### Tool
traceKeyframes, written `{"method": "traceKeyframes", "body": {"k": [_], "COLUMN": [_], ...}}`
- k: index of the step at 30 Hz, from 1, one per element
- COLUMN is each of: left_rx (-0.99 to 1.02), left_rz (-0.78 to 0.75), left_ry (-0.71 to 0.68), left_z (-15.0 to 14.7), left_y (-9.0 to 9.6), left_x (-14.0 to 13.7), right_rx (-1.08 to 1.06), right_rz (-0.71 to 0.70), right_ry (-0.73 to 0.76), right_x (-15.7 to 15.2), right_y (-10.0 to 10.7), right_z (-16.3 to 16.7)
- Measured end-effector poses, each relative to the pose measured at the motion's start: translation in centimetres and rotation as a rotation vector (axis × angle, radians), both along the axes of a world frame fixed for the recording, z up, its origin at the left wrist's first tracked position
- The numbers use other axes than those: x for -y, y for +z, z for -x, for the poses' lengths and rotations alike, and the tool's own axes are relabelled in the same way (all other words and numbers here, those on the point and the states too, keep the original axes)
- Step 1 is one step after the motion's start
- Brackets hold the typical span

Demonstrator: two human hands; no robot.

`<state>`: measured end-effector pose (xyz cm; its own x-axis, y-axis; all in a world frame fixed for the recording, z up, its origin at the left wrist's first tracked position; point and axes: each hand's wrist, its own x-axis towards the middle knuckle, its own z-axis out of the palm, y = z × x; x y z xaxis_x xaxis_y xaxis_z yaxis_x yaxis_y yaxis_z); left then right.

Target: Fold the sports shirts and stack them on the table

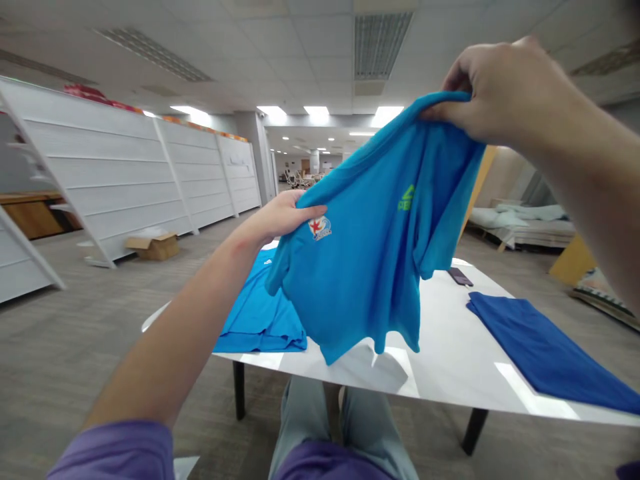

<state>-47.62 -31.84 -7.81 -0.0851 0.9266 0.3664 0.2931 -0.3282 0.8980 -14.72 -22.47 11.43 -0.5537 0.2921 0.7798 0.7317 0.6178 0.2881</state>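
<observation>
A bright blue T-shirt (360, 240) with a green logo and a red-and-white badge hangs in the air above the table, slanting up to the right. My left hand (285, 215) pinches its lower left end, thumb beside the badge. Higher up, my right hand (495, 90) grips the opposite end between thumb and fingers. Below and to the left, another light blue garment (260, 313) lies on the white table (445, 353), partly hidden by the raised shirt. A folded dark blue garment (545, 343) rests at the table's right.
A dark phone (460, 277) lies near the table's far right edge. White shelving panels (110, 167) stand at the left, with a cardboard box (153, 245) on the floor. A bed (525, 223) is at the back right.
</observation>
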Motion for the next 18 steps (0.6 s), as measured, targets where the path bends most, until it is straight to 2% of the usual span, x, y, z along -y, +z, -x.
{"method": "traceKeyframes", "body": {"k": [3, 8, 12, 18], "left_rx": [0.069, 0.179, 0.172, 0.265], "left_rz": [-0.025, 0.034, 0.074, 0.189], "left_ry": [-0.036, -0.182, -0.184, -0.092], "left_z": [0.4, -0.6, -0.8, 0.9], "left_y": [-0.3, -0.9, -1.2, -2.3], "left_x": [1.0, 2.6, 3.2, 3.2], "right_rx": [0.008, 0.006, 0.016, 0.034], "right_rz": [-0.08, 0.004, 0.003, 0.029], "right_ry": [-0.014, -0.035, -0.006, 0.041], "right_x": [0.6, 0.5, 0.1, 0.9], "right_y": [-0.5, -1.9, -2.1, -1.1], "right_z": [-0.2, 0.2, 0.3, 0.4]}}
